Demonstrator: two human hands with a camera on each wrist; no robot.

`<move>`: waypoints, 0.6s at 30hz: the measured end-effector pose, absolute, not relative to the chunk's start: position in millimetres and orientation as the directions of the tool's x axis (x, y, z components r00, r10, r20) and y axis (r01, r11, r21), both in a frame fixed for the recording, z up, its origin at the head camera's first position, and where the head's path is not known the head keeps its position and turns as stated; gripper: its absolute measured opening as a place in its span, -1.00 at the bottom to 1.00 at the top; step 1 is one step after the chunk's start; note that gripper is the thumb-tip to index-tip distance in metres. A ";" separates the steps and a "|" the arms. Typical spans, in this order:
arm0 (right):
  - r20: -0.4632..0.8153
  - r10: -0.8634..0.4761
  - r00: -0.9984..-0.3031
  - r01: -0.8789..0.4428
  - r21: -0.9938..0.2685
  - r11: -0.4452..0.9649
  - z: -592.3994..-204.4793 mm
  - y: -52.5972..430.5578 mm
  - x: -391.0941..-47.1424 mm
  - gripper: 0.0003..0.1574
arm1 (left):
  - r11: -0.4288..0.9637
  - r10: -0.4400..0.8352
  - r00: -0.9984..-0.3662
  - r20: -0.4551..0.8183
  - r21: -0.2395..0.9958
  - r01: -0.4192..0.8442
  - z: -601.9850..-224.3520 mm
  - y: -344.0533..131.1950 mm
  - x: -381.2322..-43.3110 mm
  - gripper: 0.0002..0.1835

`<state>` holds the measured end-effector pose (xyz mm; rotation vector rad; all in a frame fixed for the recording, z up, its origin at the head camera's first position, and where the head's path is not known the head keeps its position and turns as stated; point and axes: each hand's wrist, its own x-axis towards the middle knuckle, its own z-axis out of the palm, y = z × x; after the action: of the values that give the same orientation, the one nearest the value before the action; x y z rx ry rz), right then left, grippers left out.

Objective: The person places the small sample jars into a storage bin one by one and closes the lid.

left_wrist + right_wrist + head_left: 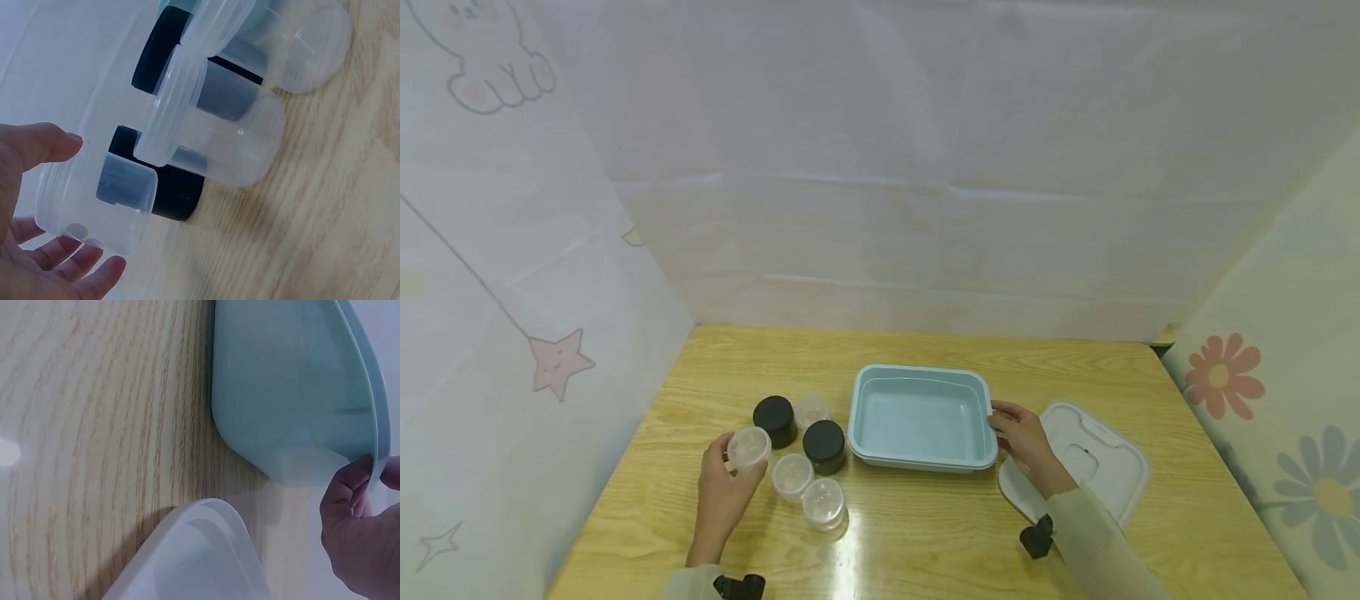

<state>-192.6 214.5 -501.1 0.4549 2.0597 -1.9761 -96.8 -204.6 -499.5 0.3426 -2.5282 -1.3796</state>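
My left hand holds a clear plastic jar at the left of the group, thumb on one side and fingers on the other, as the left wrist view shows. Beside it stand two black-lidded jars and several more clear jars. In the middle of the table sits a light blue rectangular tub, with nothing inside it. At the tub's right side my right hand pinches the rim between thumb and fingers, seen close up in the right wrist view.
A white lid lies on the wooden table to the right, partly under my right forearm. Patterned sheets hang behind the table and along both sides.
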 end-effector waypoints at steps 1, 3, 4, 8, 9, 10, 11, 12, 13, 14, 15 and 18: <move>-0.388 0.050 -0.920 0.390 -0.920 0.032 -501.1 214.6 -192.6 -0.43 | 0.523 -0.315 -0.944 0.094 0.848 -0.090 -498.3 -204.2 -97.0 -0.32; -0.387 0.047 -0.921 0.388 -0.921 0.030 -501.0 214.4 -192.0 -0.43 | 0.517 -0.313 -0.945 0.092 0.851 -0.089 -495.5 -203.1 -97.6 -0.32; -0.387 0.048 -0.921 0.388 -0.921 0.027 -500.8 214.4 -192.0 -0.43 | 0.514 -0.313 -0.945 0.092 0.853 -0.087 -494.3 -202.2 -98.0 -0.32; -0.391 0.052 -0.919 0.392 -0.920 0.015 -499.4 213.7 -191.6 -0.42 | 0.519 -0.308 -0.944 0.116 0.852 -0.065 -489.6 -198.8 -100.3 -0.33; -0.394 0.055 -0.917 0.395 -0.918 0.015 -499.1 213.6 -191.7 -0.42 | 0.519 -0.308 -0.943 0.123 0.853 -0.058 -488.5 -197.9 -100.9 -0.33; -0.397 0.059 -0.916 0.399 -0.917 0.015 -498.9 213.4 -191.7 -0.42 | 0.520 -0.306 -0.943 0.128 0.853 -0.053 -487.5 -197.1 -101.5 -0.34; -0.399 0.062 -0.915 0.401 -0.916 0.017 -498.7 213.3 -191.5 -0.42 | 0.521 -0.302 -0.944 0.134 0.853 -0.046 -486.5 -196.1 -101.8 -0.34; -0.400 0.064 -0.914 0.402 -0.915 0.020 -498.5 213.3 -191.4 -0.42 | 0.518 -0.300 -0.944 0.136 0.854 -0.042 -485.5 -195.4 -102.0 -0.34; -0.403 0.069 -0.912 0.406 -0.914 0.024 -498.8 213.2 -191.4 -0.43 | 0.517 -0.300 -0.944 0.138 0.855 -0.040 -484.9 -194.6 -102.2 -0.34; -0.405 0.070 -0.912 0.408 -0.913 0.028 -499.1 213.2 -191.3 -0.43 | 0.515 -0.297 -0.945 0.138 0.856 -0.037 -484.2 -193.9 -102.4 -0.34; -0.408 0.073 -0.910 0.411 -0.911 0.029 -499.7 213.2 -191.3 -0.43 | 0.515 -0.295 -0.945 0.141 0.856 -0.033 -483.6 -193.1 -102.4 -0.34; -0.410 0.073 -0.909 0.414 -0.910 0.034 -501.2 213.1 -191.4 -0.44 | 0.513 -0.294 -0.945 0.142 0.858 -0.031 -482.3 -191.2 -102.6 -0.34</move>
<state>-191.4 213.1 -501.2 0.5006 2.0613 -1.9601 -102.6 -191.2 -482.3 0.2734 -2.4877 -1.4028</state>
